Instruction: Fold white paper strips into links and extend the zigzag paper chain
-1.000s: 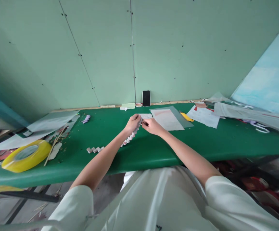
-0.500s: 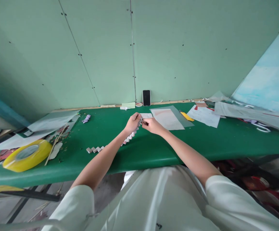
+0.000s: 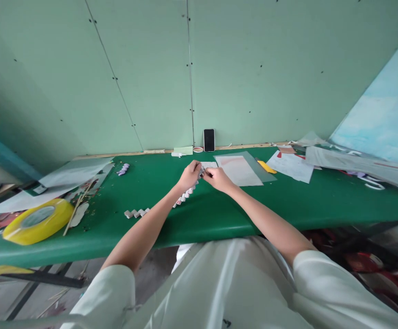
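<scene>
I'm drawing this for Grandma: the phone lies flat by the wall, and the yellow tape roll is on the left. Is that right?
Not quite: the phone isn't flat; the head view shows it standing upright by the wall. The yellow tape roll is on the left, as you say.

Likely small craft workspace, green-covered bench (image 3: 144,192), yellow tape roll (image 3: 38,221), paper sheets (image 3: 239,170), scraps, bare panel wall (image 3: 151,68)

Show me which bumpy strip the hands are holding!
The long whitish strip, pinched between the left hand and right hand. The short purple strip lies apart on the green table.
</scene>
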Available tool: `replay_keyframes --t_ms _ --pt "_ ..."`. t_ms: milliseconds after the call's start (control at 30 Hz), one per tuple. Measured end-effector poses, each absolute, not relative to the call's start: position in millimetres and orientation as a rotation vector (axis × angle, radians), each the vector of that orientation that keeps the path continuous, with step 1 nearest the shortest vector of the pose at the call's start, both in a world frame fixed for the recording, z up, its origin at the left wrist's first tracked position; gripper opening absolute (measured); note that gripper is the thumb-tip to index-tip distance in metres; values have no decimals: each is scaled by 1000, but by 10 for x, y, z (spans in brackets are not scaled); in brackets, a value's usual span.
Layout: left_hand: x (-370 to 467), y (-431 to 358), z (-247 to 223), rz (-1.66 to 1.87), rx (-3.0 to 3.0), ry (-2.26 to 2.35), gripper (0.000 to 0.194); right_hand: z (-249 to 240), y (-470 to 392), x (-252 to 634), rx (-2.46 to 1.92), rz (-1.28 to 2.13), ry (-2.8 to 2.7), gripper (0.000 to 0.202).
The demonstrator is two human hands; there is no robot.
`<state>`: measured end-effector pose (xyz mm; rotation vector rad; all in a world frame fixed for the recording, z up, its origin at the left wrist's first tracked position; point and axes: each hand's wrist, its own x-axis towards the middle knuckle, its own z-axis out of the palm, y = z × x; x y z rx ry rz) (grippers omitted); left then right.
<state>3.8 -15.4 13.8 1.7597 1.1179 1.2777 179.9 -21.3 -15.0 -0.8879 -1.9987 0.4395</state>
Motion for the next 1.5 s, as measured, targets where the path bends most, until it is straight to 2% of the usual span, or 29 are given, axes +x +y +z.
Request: replay_keyframes --t_ms 200,600,833,1133,1500 --pt "5 -157 162 1182 1793 1079 7 -169 -204 1811 -891 425 -1982 38" --pt "-27 -79 125 1301 1784 1137 8 -115 -246 1802 -863 399 -2012 34" --pt "-78 -66 188 1212 1422 1015 11 -132 -225 1808 -878 466 -1986 44" --pt "-170 -113 310 1058 1046 752 9 -183 -152 1817 -858 511 -1899 44" --pt "-139 -152 334 990 1033 668 25 -208 -122 1839 -864 512 -1886 43"
